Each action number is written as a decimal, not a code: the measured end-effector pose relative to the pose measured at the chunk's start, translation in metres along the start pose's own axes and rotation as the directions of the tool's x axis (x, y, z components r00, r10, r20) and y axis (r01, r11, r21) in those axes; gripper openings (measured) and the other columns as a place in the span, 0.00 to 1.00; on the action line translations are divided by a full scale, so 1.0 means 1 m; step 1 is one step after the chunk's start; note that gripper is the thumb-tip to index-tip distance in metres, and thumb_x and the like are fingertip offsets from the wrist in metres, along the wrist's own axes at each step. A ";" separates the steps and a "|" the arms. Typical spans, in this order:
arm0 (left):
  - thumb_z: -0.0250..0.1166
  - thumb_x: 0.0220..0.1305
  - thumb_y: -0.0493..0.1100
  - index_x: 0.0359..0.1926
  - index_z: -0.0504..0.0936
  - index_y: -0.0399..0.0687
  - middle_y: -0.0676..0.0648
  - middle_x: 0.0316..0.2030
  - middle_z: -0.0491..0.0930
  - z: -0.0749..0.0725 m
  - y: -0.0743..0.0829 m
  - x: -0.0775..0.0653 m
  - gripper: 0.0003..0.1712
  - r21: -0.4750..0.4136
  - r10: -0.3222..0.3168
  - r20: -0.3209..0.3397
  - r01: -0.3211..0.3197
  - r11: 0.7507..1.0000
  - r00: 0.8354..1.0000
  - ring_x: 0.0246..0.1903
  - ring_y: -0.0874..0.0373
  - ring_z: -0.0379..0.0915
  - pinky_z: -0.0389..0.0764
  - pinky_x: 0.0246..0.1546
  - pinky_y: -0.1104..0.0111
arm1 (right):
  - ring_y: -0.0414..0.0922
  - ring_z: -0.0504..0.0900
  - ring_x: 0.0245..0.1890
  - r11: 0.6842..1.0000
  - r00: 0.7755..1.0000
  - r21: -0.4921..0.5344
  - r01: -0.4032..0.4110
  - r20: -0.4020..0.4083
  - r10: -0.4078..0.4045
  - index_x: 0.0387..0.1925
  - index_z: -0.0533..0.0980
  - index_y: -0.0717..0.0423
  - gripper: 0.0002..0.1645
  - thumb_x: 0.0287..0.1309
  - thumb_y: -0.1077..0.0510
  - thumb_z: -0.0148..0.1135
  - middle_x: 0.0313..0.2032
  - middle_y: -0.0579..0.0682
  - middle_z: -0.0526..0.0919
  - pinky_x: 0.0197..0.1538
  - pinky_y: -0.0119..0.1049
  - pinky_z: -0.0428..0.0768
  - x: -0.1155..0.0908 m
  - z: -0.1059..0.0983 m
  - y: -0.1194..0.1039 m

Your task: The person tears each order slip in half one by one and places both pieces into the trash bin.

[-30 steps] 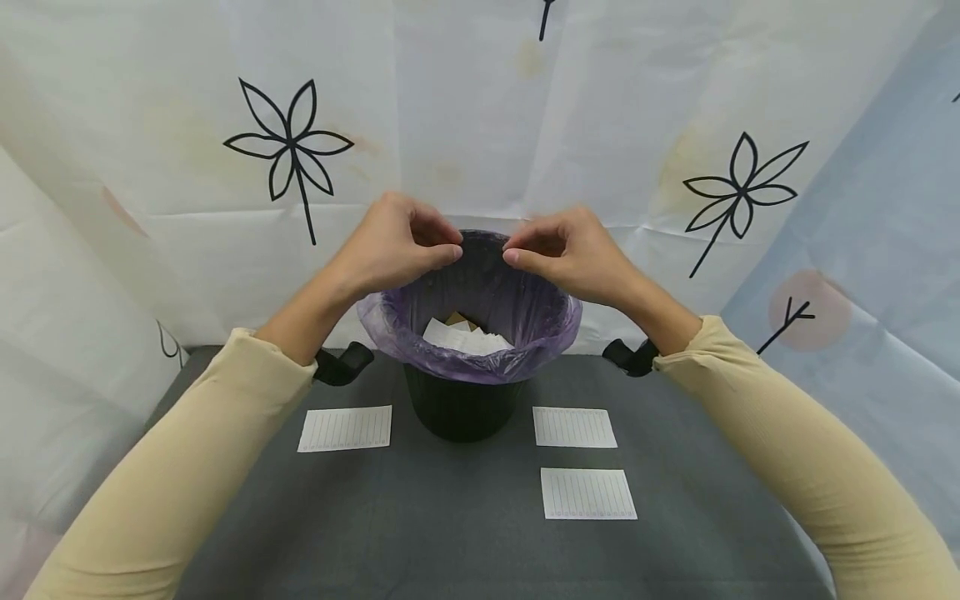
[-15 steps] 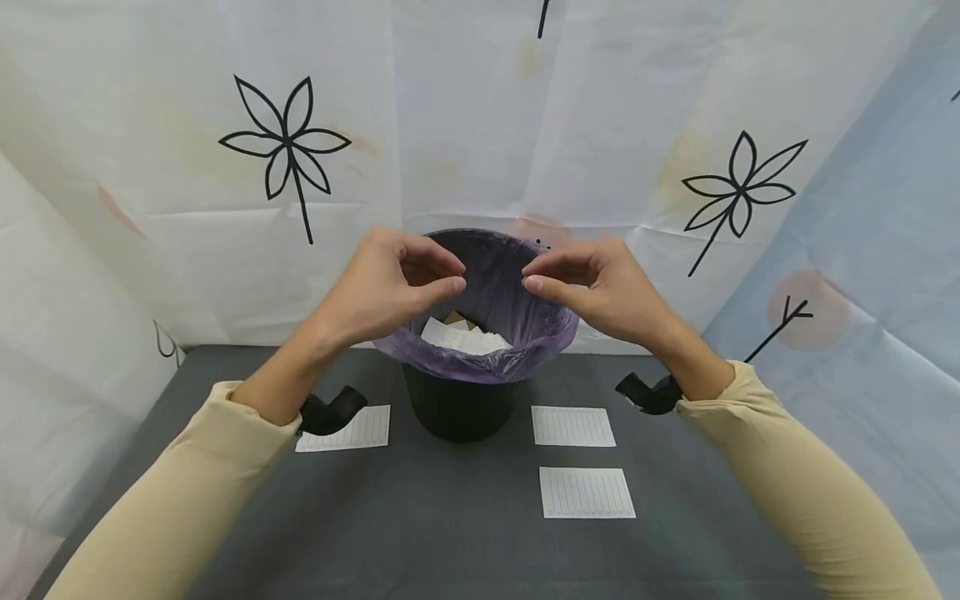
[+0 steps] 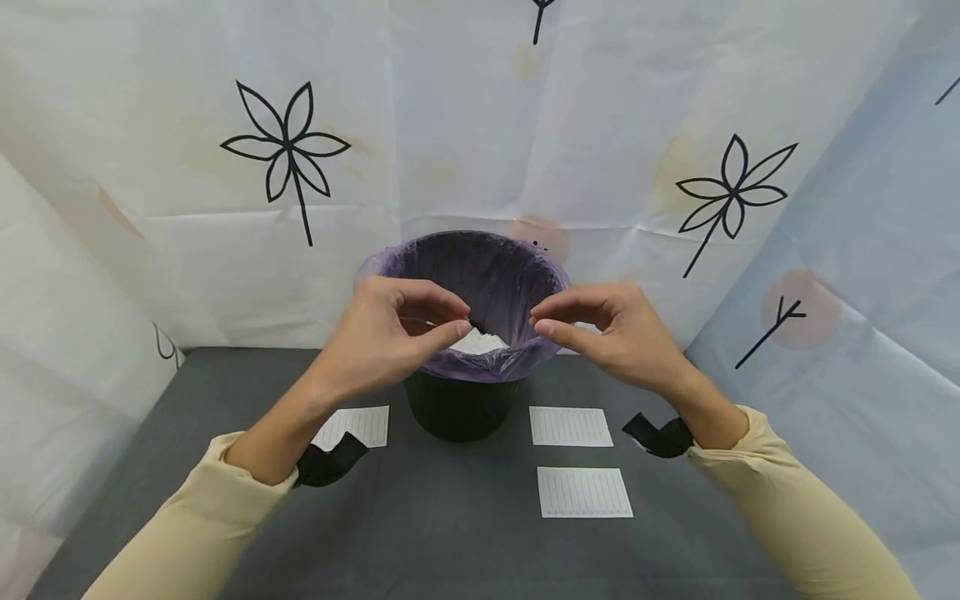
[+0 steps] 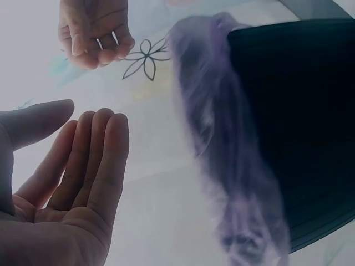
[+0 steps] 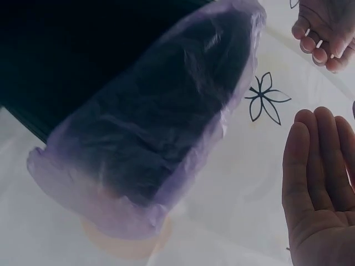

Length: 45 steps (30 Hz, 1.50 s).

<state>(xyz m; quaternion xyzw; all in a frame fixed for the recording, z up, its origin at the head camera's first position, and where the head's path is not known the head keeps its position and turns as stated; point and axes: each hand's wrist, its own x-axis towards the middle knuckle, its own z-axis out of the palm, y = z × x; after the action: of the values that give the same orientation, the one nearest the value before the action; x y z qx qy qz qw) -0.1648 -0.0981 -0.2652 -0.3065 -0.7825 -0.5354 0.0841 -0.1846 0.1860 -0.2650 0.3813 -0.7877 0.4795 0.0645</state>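
A dark bin (image 3: 459,414) stood on a grey-covered table (image 3: 450,525), lined with a thin purple bag (image 3: 495,365) turned out over its rim; white paper (image 3: 483,342) lay inside. The bag looked light, soft and crinkly, probably slippery between fingertips and easy to tear if yanked; the best hold would likely have been the loose fold outside the bin's rim, taken at opposite sides. The bin itself seemed stiff and fairly light. The left hand (image 3: 384,335) and the right hand (image 3: 618,335) hung at the bin's near left and near right, apart from the bag in the wrist views, fingers gently curved, thumbs away from them, nothing held. One lined card (image 3: 360,426) lay left of the bin and two lined sheets (image 3: 585,492) lay to its right. Compared with half a second earlier, both hands sat lower and nearer the person, by the bin's front edge, and the left one hid more of the paper. Bin and bag had not noticeably moved.
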 end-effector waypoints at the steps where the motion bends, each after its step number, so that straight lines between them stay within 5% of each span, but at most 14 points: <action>1: 0.72 0.61 0.34 0.41 0.89 0.40 0.50 0.36 0.88 0.002 -0.001 -0.003 0.06 -0.013 -0.008 -0.002 0.008 1.000 1.000 0.36 0.60 0.85 0.85 0.41 0.64 | 0.45 0.86 0.41 1.000 1.000 0.004 -0.001 -0.002 0.001 0.44 0.86 0.62 0.11 0.59 0.72 0.68 0.39 0.54 0.88 0.47 0.34 0.83 -0.002 0.001 0.001; 20: 0.73 0.61 0.34 0.42 0.88 0.43 0.52 0.37 0.87 0.040 -0.024 -0.048 0.07 -0.090 -0.024 -0.017 0.022 0.996 1.000 0.36 0.61 0.86 0.85 0.41 0.65 | 0.45 0.86 0.43 0.987 0.999 0.163 0.008 -0.040 -0.001 0.45 0.84 0.66 0.14 0.59 0.76 0.65 0.41 0.55 0.88 0.50 0.34 0.83 -0.052 0.033 0.019; 31: 0.73 0.62 0.37 0.42 0.88 0.44 0.49 0.35 0.88 0.067 -0.042 -0.065 0.07 -0.163 -0.065 0.005 0.065 0.985 0.998 0.34 0.60 0.86 0.85 0.39 0.65 | 0.46 0.86 0.43 0.983 0.996 0.161 -0.085 -0.020 0.090 0.46 0.84 0.62 0.13 0.61 0.73 0.66 0.41 0.55 0.87 0.51 0.35 0.82 -0.074 0.049 0.032; 45: 0.74 0.60 0.34 0.43 0.86 0.41 0.49 0.38 0.86 0.116 -0.082 -0.078 0.10 -0.193 -0.102 0.042 0.108 0.975 0.994 0.37 0.61 0.84 0.85 0.43 0.64 | 0.45 0.87 0.42 0.970 0.978 0.144 -0.197 -0.040 0.204 0.46 0.83 0.64 0.12 0.61 0.71 0.68 0.42 0.52 0.88 0.49 0.34 0.83 -0.107 0.053 0.066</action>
<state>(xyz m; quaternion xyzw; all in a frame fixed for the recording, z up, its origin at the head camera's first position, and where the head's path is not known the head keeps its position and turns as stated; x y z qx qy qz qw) -0.1263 -0.0453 -0.4131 -0.2803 -0.7426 -0.6082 0.0126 -0.1390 0.2175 -0.3899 0.2900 -0.7849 0.5475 0.0106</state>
